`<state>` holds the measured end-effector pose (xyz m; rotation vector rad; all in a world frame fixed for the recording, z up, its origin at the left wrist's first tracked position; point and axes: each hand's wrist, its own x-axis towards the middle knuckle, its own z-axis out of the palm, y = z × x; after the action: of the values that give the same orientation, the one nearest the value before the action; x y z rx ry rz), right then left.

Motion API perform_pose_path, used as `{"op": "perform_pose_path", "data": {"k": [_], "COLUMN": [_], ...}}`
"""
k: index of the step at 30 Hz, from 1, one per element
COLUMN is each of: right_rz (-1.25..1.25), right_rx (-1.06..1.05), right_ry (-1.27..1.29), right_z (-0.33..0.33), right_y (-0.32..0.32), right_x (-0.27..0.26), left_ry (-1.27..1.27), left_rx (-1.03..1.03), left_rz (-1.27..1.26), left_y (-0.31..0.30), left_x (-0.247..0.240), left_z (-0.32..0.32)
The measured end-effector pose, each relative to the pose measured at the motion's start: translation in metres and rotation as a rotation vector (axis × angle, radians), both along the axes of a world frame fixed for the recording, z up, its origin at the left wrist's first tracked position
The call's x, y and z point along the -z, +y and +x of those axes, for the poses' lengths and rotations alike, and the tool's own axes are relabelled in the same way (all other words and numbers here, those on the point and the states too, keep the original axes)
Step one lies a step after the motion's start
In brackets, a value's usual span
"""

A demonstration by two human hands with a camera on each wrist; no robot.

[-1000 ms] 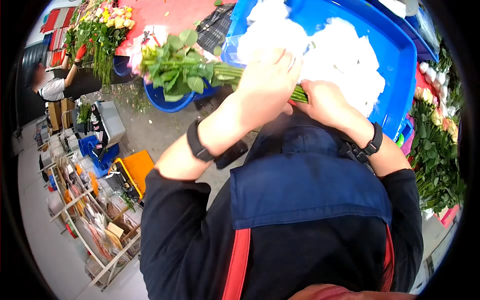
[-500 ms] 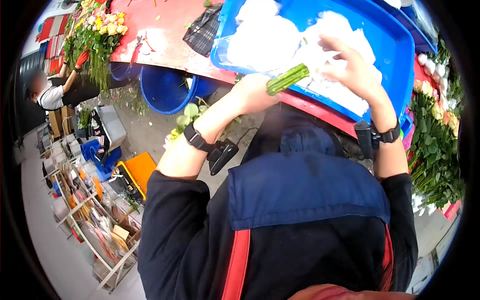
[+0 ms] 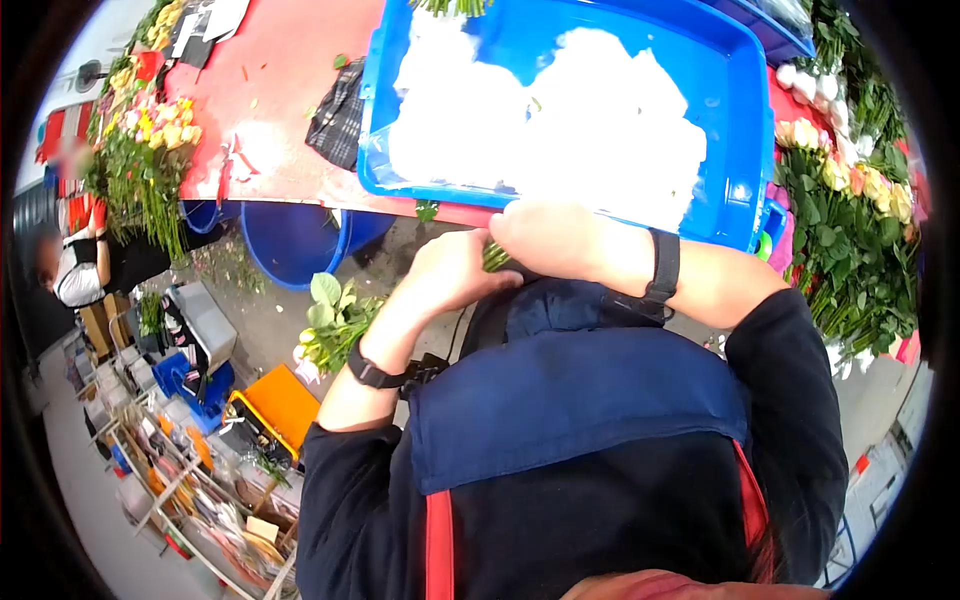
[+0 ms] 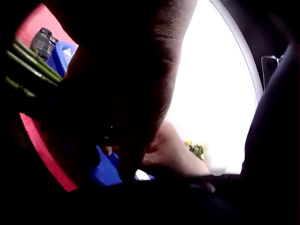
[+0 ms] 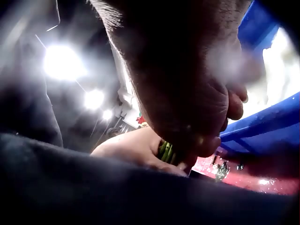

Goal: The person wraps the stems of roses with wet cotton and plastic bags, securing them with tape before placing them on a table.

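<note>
A bunch of flowers with green leaves (image 3: 335,318) hangs beneath the left forearm in the head view. My left hand (image 3: 440,272) grips its stems, fingers wrapped round them. Cut green stems (image 3: 494,257) show between the two hands, in front of the apron. Over the stem ends, my right hand (image 3: 545,235) is curled and holds them; whatever else lies inside that hand is hidden. The right wrist view has the stems (image 5: 166,151) between the left hand (image 5: 131,147) and the right palm. In the left wrist view several stems (image 4: 35,65) stick out beside the dark, close left hand.
A blue tray (image 3: 735,130) with bright white material (image 3: 610,120) stands on the red table (image 3: 265,110). Beside it lies a checked cloth (image 3: 338,118). A blue bucket (image 3: 290,245) stands below the table edge. Roses (image 3: 850,230) lie at right; another person handles flowers at far left.
The bunch swung from above the table down under the left forearm. The right hand left the stems, lifted over the tray with fingers spread, then came back to the stem ends.
</note>
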<state>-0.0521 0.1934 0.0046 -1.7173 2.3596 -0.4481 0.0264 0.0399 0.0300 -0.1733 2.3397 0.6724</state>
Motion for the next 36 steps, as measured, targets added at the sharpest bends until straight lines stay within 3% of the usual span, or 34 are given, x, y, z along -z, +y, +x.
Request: {"op": "perform_pose_path", "data": {"k": [3, 4, 5, 8, 11, 14, 17, 18, 22, 25, 26, 31, 36], "right_rz": [-0.133, -0.138, -0.144, 0.040, -0.179, -0.431, 0.132, 0.075, 0.323, 0.304, 0.173, -0.714, -0.918], "right_rx": [-0.031, -0.043, -0.053, -0.076, 0.060, 0.322, 0.699, 0.791, 0.989, 0.938, 0.925, 1.182, 1.034], "right_ry": [0.020, 0.022, 0.024, 0.003, -0.001, -0.169, -0.160, -0.164, -0.131, -0.046, -0.076, -1.186, -1.426], "right_z": [-0.001, -0.002, -0.002, -0.005, -0.020, -0.072, -0.120, -0.122, -0.118, -0.120, -0.119, -0.093, -0.076], "right_y": [-0.003, -0.005, -0.007, -0.008, 0.000, 0.061, 0.131, 0.142, 0.128, 0.130, 0.137, 0.187, 0.192], "right_x": [0.004, 0.004, 0.003, -0.006, -0.003, 0.019, 0.022, 0.028, 0.056, 0.084, 0.081, 0.037, 0.040], "left_ry": [0.065, -0.118, -0.077, 0.006, 0.061, 0.173, 0.119, 0.099, 0.121, 0.157, 0.159, 0.019, 0.010], "left_rx": [-0.047, -0.134, -0.158, -0.214, -0.298, -0.350, -0.407, -0.379, -0.295, -0.268, -0.262, -0.273, -0.306], "left_rz": [0.132, 0.154, 0.205, 0.273, 0.264, 0.232, 0.230, 0.227, 0.227, 0.259, 0.267, 0.376, 0.571], "left_y": [-0.001, 0.002, 0.000, -0.003, 0.003, -0.005, -0.009, -0.007, 0.010, 0.019, 0.021, 0.022, 0.040], "left_x": [0.000, -0.001, 0.008, 0.042, 0.040, 0.029, 0.023, 0.023, 0.025, 0.026, 0.023, 0.018, 0.022], "left_z": [-0.005, -0.011, -0.008, 0.002, -0.003, -0.011, -0.020, -0.025, -0.044, -0.052, -0.056, -0.071, -0.080]}}
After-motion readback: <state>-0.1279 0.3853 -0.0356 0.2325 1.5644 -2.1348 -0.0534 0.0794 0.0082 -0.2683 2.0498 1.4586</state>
